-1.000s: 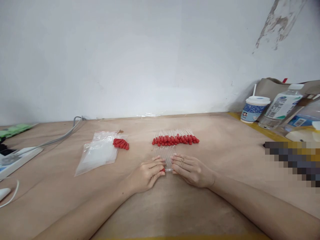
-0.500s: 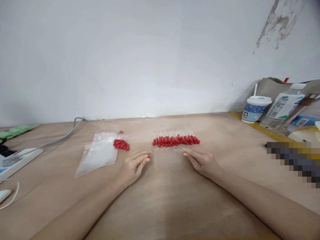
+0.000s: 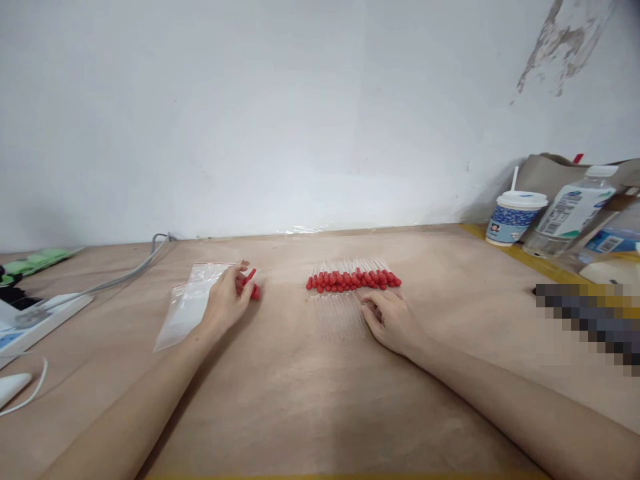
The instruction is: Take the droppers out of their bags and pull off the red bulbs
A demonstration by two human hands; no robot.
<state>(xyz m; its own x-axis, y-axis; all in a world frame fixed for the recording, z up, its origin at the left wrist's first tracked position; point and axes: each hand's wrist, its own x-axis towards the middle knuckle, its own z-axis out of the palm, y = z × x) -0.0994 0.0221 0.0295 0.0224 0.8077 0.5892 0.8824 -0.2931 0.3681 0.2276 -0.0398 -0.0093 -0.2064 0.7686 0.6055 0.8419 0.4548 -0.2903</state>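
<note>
My left hand (image 3: 226,299) is at the small pile of red rubber bulbs (image 3: 256,292), its thumb and fingers closed about one bulb (image 3: 251,275) that tilts upward. The fingers partly hide the pile. On the right, my right hand (image 3: 393,320) has its fingers curled, with a thin clear tube (image 3: 358,295) at the fingertips. Beside that hand lies a flat row of thin clear tubes (image 3: 337,319). Just beyond them, a dense row of tubes fitted with red bulbs (image 3: 353,281) lies with the bulbs facing me.
Clear zip bags (image 3: 175,317) lie under and beside my left forearm. A power strip (image 3: 55,320) with a grey cable (image 3: 120,280) is at the left. A lidded cup (image 3: 515,217) and a plastic bottle (image 3: 573,210) stand at the right back, near the wall (image 3: 300,120).
My left hand has moved left and away from me to the pile of red bulbs. My right hand has shifted slightly left, and the tube at its fingertips points differently.
</note>
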